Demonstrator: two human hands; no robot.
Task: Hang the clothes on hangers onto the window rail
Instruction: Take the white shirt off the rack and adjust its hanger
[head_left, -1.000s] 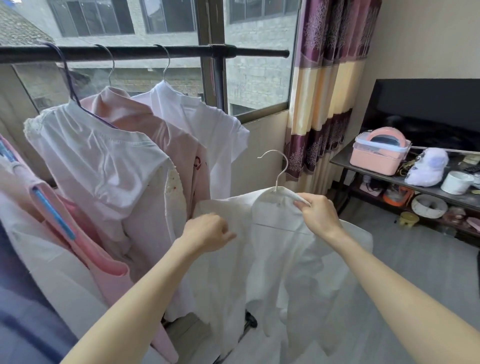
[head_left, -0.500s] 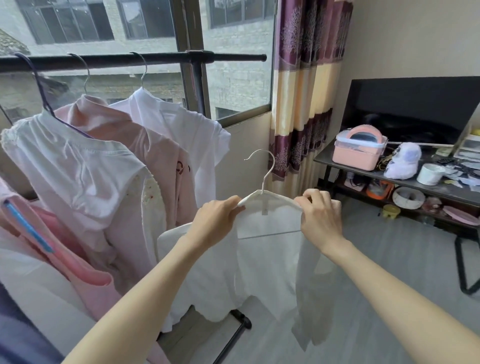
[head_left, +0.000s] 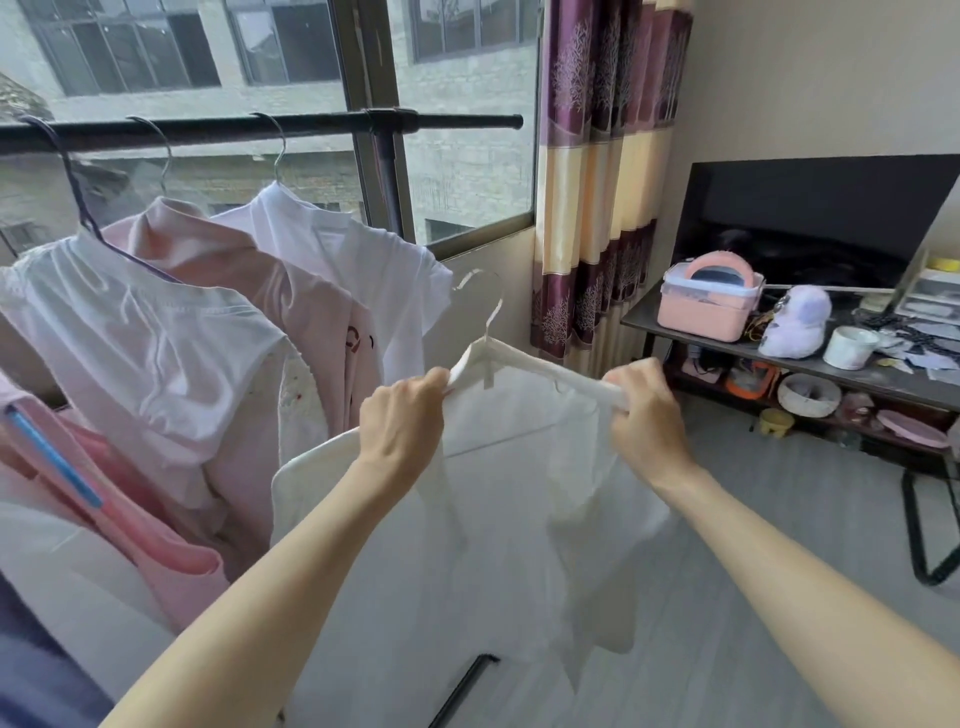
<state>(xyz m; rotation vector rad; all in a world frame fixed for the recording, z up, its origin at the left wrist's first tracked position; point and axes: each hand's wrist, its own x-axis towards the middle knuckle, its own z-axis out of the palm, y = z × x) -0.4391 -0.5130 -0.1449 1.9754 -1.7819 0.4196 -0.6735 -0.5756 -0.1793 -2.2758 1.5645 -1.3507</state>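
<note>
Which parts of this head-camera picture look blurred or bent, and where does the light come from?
Head view: daylight enters through the window; the hanger hook is smeared by motion; the rail bows from wide-angle distortion; both hands, left hand and right hand, stay fairly sharp on the shirt.

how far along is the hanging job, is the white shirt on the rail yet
Done: three garments already hang from the black window rail: a white top, a pink top and a white t-shirt. In hand: the left hand and right hand grip the shoulders of a white shirt on a white wire hanger, well below the rail. Left: lift it and hook it on.
</note>
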